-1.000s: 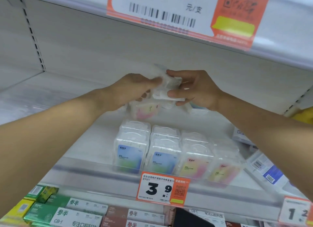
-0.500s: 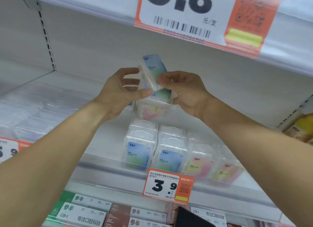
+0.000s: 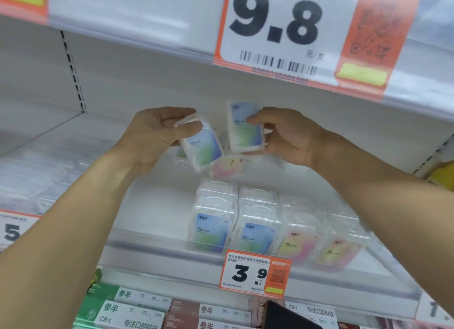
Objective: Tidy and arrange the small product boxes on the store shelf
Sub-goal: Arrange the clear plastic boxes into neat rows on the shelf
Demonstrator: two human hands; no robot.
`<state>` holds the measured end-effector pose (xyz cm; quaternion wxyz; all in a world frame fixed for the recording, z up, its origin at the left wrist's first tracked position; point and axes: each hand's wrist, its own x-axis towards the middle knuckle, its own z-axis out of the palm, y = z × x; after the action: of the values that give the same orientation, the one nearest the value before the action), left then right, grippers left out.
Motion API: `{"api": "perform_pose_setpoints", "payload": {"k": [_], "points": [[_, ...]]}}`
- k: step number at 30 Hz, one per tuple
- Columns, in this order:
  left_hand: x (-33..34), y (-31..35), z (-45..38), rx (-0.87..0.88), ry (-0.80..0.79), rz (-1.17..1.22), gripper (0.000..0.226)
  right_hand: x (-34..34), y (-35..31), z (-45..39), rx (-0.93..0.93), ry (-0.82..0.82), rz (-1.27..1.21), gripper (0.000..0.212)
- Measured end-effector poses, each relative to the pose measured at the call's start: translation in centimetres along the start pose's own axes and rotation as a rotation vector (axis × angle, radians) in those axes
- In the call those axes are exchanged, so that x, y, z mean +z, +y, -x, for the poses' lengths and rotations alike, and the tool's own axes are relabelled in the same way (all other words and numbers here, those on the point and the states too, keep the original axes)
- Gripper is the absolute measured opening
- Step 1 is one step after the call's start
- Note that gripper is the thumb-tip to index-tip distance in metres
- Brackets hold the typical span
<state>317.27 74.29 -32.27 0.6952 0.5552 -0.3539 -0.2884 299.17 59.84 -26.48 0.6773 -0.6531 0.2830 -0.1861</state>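
My left hand (image 3: 159, 134) grips a small clear box with a blue-green label (image 3: 205, 149), tilted, above the shelf. My right hand (image 3: 287, 137) holds a second blue-green box (image 3: 244, 127) upright, a little apart from the first. Under them a pink-yellow box (image 3: 227, 165) lies on the white shelf (image 3: 157, 206). Near the shelf's front, rows of the same clear boxes stand upright: two blue-labelled rows (image 3: 212, 233) on the left and pink-yellow rows (image 3: 299, 242) on the right.
A clear plastic lip with an orange 3.9 price tag (image 3: 254, 272) runs along the shelf front. The upper shelf edge carries a big 9.8 tag (image 3: 294, 34). Green and brown boxes (image 3: 127, 311) fill the shelf below. Faint clear packs (image 3: 32, 171) sit left.
The two boxes that were held together between both hands have come apart: my left hand took one down and left, my right hand keeps the other upright.
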Motion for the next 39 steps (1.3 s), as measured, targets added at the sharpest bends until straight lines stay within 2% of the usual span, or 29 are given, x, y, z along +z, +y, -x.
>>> {"api": "perform_pose_setpoints", "payload": {"k": [4,6,10,13,20,25,39], "points": [[0.1,-0.2,0.2,-0.058,-0.039,-0.105,0.033,-0.6,0.2,0.2,0.051,0.008,0.188,0.009],[0.3,-0.3,0.3,-0.09,-0.086,-0.168,0.032,-1.0,0.3,0.3,0.064,-0.024,0.271,0.012],[1.0,-0.7,0.9,-0.166,-0.246,-0.257,0.023,-1.5,0.6,0.8,0.158,-0.138,0.598,0.026],[1.5,-1.2,1.2,-0.216,-0.31,-0.314,0.018,-1.7,1.2,1.1,0.211,-0.136,0.68,0.032],[2.0,-1.0,1.3,-0.264,-0.361,-0.435,0.02,-2.2,1.8,1.6,0.293,-0.192,0.716,0.028],[2.6,-0.9,1.6,-0.297,-0.364,-0.44,0.023,-2.7,2.1,1.9,0.293,-0.211,0.636,0.021],[2.9,-0.5,2.2,-0.316,-0.425,-0.456,0.028,-3.7,2.2,2.3,0.365,-0.351,0.612,0.016]]}}
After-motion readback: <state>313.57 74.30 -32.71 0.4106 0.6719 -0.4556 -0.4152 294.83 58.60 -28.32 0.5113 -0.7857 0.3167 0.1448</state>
